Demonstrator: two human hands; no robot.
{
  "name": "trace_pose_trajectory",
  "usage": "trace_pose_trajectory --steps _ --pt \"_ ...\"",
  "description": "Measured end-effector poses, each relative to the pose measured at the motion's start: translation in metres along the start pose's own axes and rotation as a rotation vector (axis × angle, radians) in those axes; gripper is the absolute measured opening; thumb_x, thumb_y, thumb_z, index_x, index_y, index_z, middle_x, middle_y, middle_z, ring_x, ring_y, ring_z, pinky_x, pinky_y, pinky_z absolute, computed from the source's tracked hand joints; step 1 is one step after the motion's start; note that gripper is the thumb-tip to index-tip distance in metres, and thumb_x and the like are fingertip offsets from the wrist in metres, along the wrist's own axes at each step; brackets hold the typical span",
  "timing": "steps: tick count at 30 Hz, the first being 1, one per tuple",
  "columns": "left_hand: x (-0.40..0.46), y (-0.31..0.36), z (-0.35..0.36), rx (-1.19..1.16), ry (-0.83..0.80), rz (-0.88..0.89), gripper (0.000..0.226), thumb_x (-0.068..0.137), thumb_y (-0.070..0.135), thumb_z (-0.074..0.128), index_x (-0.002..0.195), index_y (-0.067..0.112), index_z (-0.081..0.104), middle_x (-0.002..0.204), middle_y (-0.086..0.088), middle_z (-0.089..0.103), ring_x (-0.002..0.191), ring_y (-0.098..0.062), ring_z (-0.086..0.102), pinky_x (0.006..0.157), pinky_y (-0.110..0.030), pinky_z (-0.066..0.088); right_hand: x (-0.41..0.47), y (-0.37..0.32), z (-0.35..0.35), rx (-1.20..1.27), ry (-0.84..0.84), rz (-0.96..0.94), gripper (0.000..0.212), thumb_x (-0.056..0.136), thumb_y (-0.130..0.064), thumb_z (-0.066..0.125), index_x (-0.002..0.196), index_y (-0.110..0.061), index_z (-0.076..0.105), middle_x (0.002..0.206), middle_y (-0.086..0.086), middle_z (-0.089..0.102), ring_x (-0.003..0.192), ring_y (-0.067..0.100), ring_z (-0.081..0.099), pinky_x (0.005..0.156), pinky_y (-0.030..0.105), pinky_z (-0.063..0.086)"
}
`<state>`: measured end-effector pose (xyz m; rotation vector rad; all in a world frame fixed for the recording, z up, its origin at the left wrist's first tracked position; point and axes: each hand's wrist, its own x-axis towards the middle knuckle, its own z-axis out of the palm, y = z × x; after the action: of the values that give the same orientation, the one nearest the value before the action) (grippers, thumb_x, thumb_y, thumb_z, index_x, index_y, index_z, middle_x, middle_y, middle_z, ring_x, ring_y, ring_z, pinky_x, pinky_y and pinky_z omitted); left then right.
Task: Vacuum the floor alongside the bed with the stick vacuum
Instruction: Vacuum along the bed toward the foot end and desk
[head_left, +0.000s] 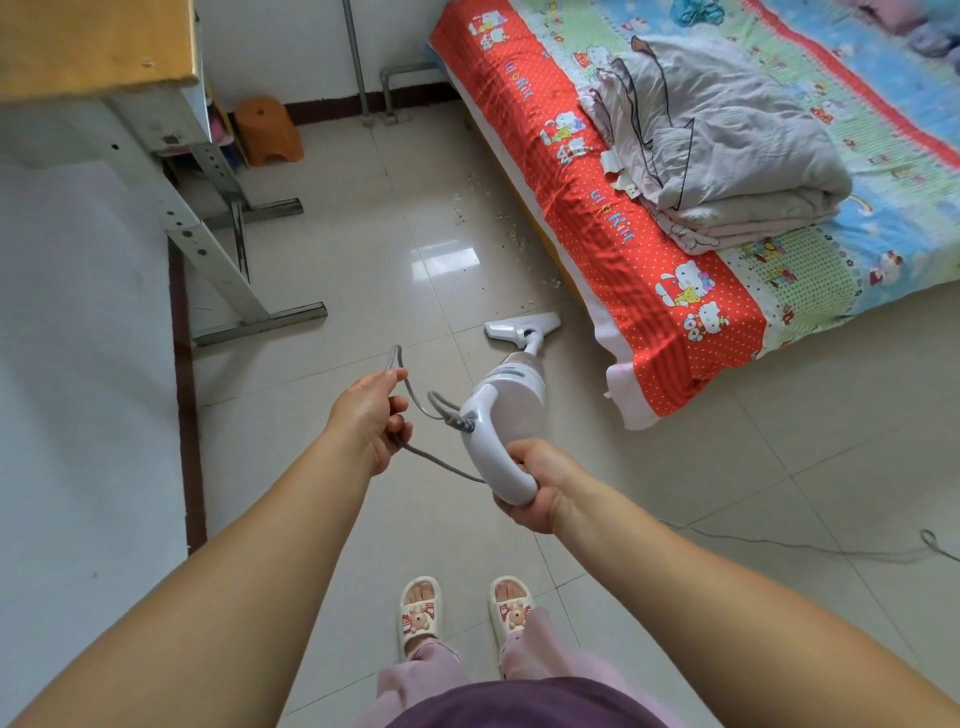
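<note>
My right hand (537, 486) grips the curved handle of the white stick vacuum (501, 410). Its floor head (522, 327) rests flat on the tiles near the bed's near corner. My left hand (369, 413) holds a loop of the grey power cord (415, 402), which runs from the vacuum body through my fingers. The bed (639, 249), draped in a red cartoon-print sheet, runs along the right. Small pale scraps of debris (488, 208) lie scattered on the floor beside the bed, beyond the floor head.
A metal-legged desk (208, 244) with a wooden top stands at the left against the wall. An orange stool (267, 130) sits at the back. A folded grey quilt (727, 150) lies on the bed. More cord (810, 545) trails over the floor at the right.
</note>
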<state>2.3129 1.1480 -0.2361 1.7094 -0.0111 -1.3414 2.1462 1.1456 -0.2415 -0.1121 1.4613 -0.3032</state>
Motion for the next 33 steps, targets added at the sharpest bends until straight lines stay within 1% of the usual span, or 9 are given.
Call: trace_pose_trajectory --steps 3,7,10,12,17,20,23,24,33 --pt "0.002 0.000 -0.003 -0.008 0.004 -0.004 0.021 0.100 0.023 0.040 0.104 0.018 0.060 0.063 0.000 0.041 0.029 -0.005 0.026 0.039 -0.015 0.036 0.005 -0.006 0.003 0.111 -0.004 0.004 0.015 0.087 -0.001 0.043 0.078 -0.010 0.051 0.064 0.002 0.037 0.054 0.011 0.040 0.037 0.014 0.046" --pt "0.003 0.000 -0.006 -0.013 0.008 -0.007 0.021 0.100 0.023 0.040 0.104 0.017 0.060 0.062 0.000 0.040 0.027 -0.005 0.026 0.037 -0.014 0.035 0.010 -0.014 0.008 0.264 -0.042 -0.003 0.018 0.086 0.002 0.042 0.074 -0.010 0.050 0.063 -0.001 0.034 0.051 0.010 0.037 0.033 0.012 0.041" --pt "0.002 0.000 -0.008 -0.013 0.015 -0.006 0.021 0.100 0.024 0.039 0.104 0.017 0.059 0.062 0.000 0.040 0.027 -0.005 0.026 0.038 -0.014 0.035 0.009 -0.022 0.012 0.327 -0.075 -0.033 0.020 0.087 0.001 0.042 0.073 -0.011 0.049 0.062 -0.001 0.037 0.032 0.010 0.044 0.031 0.012 0.039" --pt "0.001 0.000 -0.010 -0.012 0.019 -0.003 0.021 0.100 0.024 0.040 0.105 0.017 0.059 0.063 0.000 0.040 0.026 -0.005 0.026 0.039 -0.015 0.035 0.006 -0.026 0.014 0.370 -0.096 -0.068 0.020 0.089 0.002 0.041 0.076 -0.010 0.049 0.062 0.001 0.040 0.021 0.011 0.042 0.029 0.011 0.036" --pt "0.000 -0.001 -0.011 -0.015 0.029 -0.003 0.021 0.101 0.025 0.039 0.104 0.018 0.059 0.063 0.000 0.039 0.026 -0.005 0.025 0.040 -0.016 0.035 0.001 -0.030 0.016 0.432 -0.111 -0.075 0.020 0.088 0.005 0.041 0.075 -0.008 0.048 0.061 0.002 0.042 0.019 0.012 0.041 0.028 0.011 0.034" --pt "0.000 -0.003 -0.010 -0.016 0.036 -0.003 0.021 0.100 0.024 0.040 0.105 0.018 0.059 0.062 0.000 0.040 0.026 -0.005 0.026 0.040 -0.016 0.035 0.003 -0.025 0.016 0.394 -0.116 -0.048 0.020 0.088 0.004 0.039 0.076 -0.010 0.048 0.061 0.001 0.039 0.024 0.011 0.043 0.029 0.011 0.036" --pt "-0.002 -0.004 -0.006 -0.014 0.039 -0.002 0.021 0.100 0.024 0.040 0.106 0.018 0.059 0.062 0.000 0.040 0.027 -0.005 0.026 0.040 -0.017 0.035 0.006 -0.024 0.015 0.348 -0.117 -0.040 0.019 0.088 0.003 0.039 0.078 -0.010 0.049 0.063 0.000 0.037 0.048 0.011 0.041 0.031 0.011 0.039" --pt "-0.003 -0.004 -0.005 -0.014 0.041 -0.001 0.021 0.100 0.024 0.040 0.106 0.018 0.059 0.062 0.000 0.040 0.027 -0.005 0.026 0.041 -0.017 0.035 0.008 -0.026 0.015 0.333 -0.110 -0.042 0.019 0.088 0.003 0.039 0.077 -0.010 0.049 0.064 0.001 0.037 0.051 0.011 0.040 0.031 0.011 0.039" --pt "-0.007 -0.012 -0.006 -0.010 0.060 -0.012 0.022 0.101 0.024 0.039 0.105 0.018 0.059 0.062 0.000 0.040 0.028 -0.005 0.026 0.043 -0.019 0.035 0.019 -0.026 -0.020 0.089 0.020 0.003 0.016 0.087 0.001 0.041 0.077 -0.009 0.049 0.067 0.001 0.039 0.055 0.011 0.041 0.037 0.014 0.044"
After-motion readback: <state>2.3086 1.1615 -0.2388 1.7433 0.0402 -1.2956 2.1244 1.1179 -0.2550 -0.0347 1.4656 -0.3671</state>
